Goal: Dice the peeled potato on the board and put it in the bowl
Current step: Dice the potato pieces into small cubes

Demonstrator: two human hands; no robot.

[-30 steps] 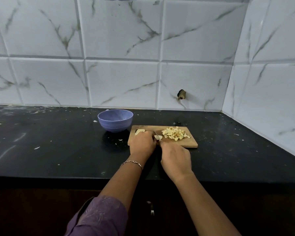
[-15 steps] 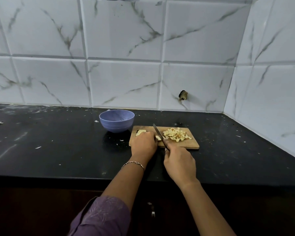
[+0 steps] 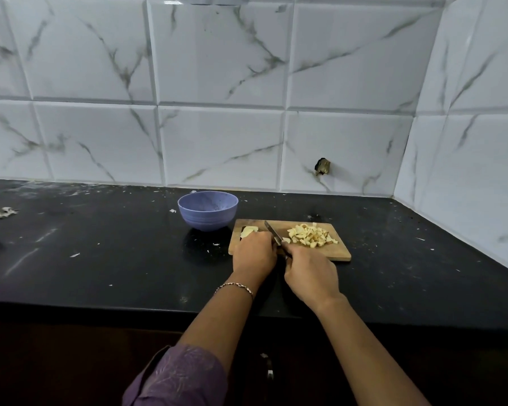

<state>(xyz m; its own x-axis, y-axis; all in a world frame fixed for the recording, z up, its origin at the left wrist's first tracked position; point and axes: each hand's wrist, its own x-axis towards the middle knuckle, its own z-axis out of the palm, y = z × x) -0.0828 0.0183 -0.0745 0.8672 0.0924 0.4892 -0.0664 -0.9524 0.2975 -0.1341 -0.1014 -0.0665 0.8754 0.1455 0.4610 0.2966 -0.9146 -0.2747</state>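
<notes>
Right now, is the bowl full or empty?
Empty, as far as shows: the bowl has a bare inner wall; the diced potato lies on the board.

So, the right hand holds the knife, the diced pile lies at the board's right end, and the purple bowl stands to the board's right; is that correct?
Not quite: the head view shows the purple bowl to the board's left, by its far corner. The rest holds: right hand on the knife, diced pile at the board's right end.
</notes>
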